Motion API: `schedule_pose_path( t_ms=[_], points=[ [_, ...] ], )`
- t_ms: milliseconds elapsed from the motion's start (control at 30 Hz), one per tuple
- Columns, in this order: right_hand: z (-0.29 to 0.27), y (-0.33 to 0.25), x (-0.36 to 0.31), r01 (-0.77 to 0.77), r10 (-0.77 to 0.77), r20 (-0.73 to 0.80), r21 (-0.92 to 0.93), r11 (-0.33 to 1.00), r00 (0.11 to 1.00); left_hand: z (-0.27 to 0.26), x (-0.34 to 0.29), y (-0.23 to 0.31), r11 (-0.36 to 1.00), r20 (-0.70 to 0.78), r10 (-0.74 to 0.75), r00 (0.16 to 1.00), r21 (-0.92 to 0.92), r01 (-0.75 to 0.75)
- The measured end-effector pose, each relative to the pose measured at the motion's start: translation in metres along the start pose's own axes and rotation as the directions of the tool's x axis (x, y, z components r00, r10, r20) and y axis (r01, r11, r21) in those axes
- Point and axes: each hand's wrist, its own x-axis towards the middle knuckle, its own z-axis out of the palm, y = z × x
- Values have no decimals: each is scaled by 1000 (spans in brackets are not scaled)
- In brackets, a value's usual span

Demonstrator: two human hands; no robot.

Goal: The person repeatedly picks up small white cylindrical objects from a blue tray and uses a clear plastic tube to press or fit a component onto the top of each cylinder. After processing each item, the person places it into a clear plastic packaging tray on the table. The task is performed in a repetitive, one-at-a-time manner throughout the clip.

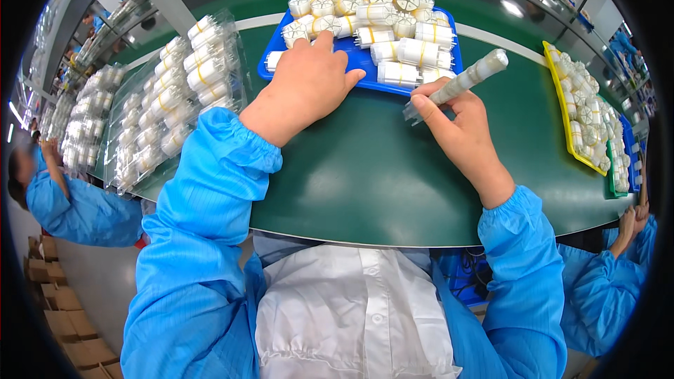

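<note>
A blue tray point(357, 70) on the green table holds a pile of white cylinders point(420, 52) with yellow bands and thin pins at their ends. My left hand point(305, 84) reaches over the tray's left part, fingers bent forward onto the cylinders and thumb spread away to the right. No cylinder shows between that thumb and the fingers. Just in front of the tray, my right hand point(456, 116) is closed round a thick whitish rod-shaped tool point(472, 77). The rod tilts up to the right; its clear, pronged lower tip points down left above the table.
Clear plastic packs point(168, 91) of similar cylinders lie at the left. A yellow tray point(567, 116) full of cylinders stands at the right, beside a green tray point(618, 161). Co-workers in blue sleeves point(77, 210) sit at both sides. Cardboard boxes point(74, 323) stand on the floor.
</note>
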Motion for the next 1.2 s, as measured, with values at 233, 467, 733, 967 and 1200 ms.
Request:
schedule_pose_path(
  t_ms=[233,467,733,967,1200],
  points=[
    [2,-3,-2,45,-45,0,-32,998,999,-4,9,2,996,159,-34,987,-78,47],
    [-7,-4,2,74,-71,-75,39,996,995,-43,-5,17,899,-244,9,970,-422,-115],
    [-8,-17,-1,170,-169,-92,9,985,981,0,-37,60,554,-143,49,988,-820,-146],
    [-8,-10,-3,158,-161,-53,-59,986,986,2,-36,65,517,-126,-13,992,-850,-101],
    [-4,-12,-1,87,-87,6,-24,996,996,7,-36,64,499,-104,-24,994,-863,-79]
  ],
)
